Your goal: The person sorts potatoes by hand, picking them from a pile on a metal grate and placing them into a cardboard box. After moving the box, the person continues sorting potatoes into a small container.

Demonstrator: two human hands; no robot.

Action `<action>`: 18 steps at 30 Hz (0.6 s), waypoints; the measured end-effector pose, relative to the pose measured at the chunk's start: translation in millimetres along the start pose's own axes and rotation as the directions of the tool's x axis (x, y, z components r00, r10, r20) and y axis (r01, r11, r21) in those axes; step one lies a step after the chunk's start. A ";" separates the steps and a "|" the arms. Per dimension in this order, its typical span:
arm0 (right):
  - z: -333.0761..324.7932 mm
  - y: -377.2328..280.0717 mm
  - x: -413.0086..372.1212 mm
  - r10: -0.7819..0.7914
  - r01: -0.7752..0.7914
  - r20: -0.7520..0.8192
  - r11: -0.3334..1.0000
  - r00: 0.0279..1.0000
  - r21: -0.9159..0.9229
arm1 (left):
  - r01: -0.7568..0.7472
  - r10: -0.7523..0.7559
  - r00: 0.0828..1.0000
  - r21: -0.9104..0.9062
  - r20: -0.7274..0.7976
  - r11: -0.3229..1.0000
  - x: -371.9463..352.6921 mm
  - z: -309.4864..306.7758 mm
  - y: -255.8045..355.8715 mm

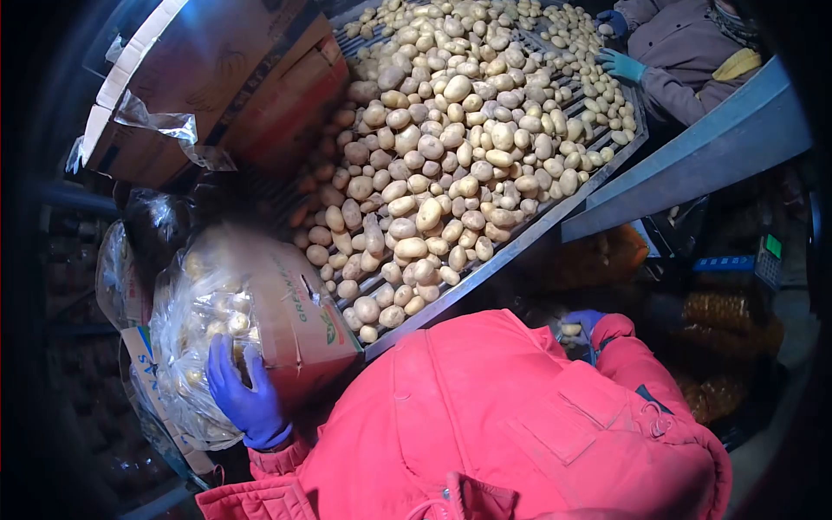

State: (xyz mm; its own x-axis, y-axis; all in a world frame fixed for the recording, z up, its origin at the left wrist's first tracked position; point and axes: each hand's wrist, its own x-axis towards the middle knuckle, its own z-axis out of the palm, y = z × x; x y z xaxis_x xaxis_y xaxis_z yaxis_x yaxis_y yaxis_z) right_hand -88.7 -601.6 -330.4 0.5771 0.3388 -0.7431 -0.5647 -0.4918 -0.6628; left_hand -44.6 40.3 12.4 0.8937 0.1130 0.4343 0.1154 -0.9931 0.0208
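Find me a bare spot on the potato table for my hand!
Just little gaps: bare slats show at the far left, between the upper box and the potatoes, and thin gaps show beside the near rim. A flat hand might fit. The middle is heaped, and the bag by the left hand is crowded too.

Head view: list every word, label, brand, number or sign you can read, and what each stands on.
"GREEN", the letters after it blurred: on the lined carton.
"NAS", possibly cut short: on the carton flap at lower left.
Too blurred to read: dark lettering on the large carton at upper left; pale marks on the blue strip at right.
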 end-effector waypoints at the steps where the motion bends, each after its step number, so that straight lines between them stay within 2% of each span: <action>1: -0.5 5.2 -1.5 0.173 -0.184 0.090 0.974 0.981 0.132 | 0.003 -0.003 1.000 -0.002 0.001 1.000 -0.2 0.5 -0.6; 2: -1.7 10.8 -2.3 0.324 -0.367 0.200 0.899 0.925 0.240 | 0.003 -0.003 1.000 -0.003 0.002 1.000 -0.1 0.8 -0.8; 3: -3.4 19.9 1.0 0.388 -0.364 0.166 0.918 0.907 -0.155 | 0.004 -0.004 1.000 -0.002 0.003 1.000 -0.2 0.9 -1.4; 4: -5.5 33.4 9.9 0.431 -0.316 0.109 0.789 0.896 -0.527 | 0.006 -0.006 1.000 0.000 0.002 1.000 -0.5 0.3 -2.1; 6: -10.4 72.3 38.2 0.361 -0.293 -0.096 0.543 0.928 -0.787 | 0.003 -0.003 1.000 0.001 0.005 1.000 -0.4 0.5 -2.2; 8: -16.7 129.2 78.6 0.176 -0.397 -0.368 0.589 0.913 -0.704 | 0.002 -0.002 1.000 0.001 0.004 1.000 0.6 0.8 -1.8; 9: -19.7 76.5 79.1 -0.267 -0.055 -0.375 0.747 0.888 -0.663 | 0.005 -0.005 1.000 0.002 0.002 1.000 0.9 0.8 -1.1; 10: -19.9 -1.0 71.8 -0.658 0.309 -0.308 0.649 0.688 -0.695 | 0.007 -0.007 1.000 0.002 0.001 1.000 0.9 0.7 -0.6; 11: -6.3 -129.9 46.9 -0.004 0.088 -0.470 0.984 0.882 0.156 | 0.010 -0.010 1.000 0.003 -0.003 1.000 1.0 0.8 -0.1; 12: -4.5 -144.4 74.3 -0.402 0.372 -0.636 0.909 0.659 -0.189 | 0.013 -0.013 1.000 0.004 -0.007 1.000 1.3 1.1 0.2; 13: -9.3 -177.6 87.6 -0.698 0.352 -0.617 0.716 0.364 -0.603 | 0.013 -0.013 1.000 0.005 -0.010 1.000 1.6 1.4 0.1; 14: -9.3 -229.6 80.6 -0.732 0.299 -0.621 0.681 0.281 -0.668 | 0.013 -0.013 1.000 0.001 -0.011 1.000 2.0 2.2 -0.3; 16: -23.3 -255.0 115.2 -0.579 -0.096 -0.683 0.728 0.444 -0.679 | 0.022 -0.022 1.000 -0.006 -0.018 1.000 1.0 3.5 -2.5; 18: -45.5 -262.0 146.8 -0.345 -0.236 -0.688 0.763 0.638 -0.602 | 0.018 -0.018 1.000 -0.005 -0.020 1.000 0.7 2.6 -1.5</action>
State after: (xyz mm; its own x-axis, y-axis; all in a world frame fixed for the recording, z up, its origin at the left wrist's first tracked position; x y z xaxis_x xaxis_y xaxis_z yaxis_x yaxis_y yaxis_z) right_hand 170.8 -459.5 -261.6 0.9693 -0.1658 -0.1815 -0.2119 -0.9378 -0.2748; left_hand -42.9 42.0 10.3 0.8828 0.1302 0.4514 0.1290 -0.9911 0.0334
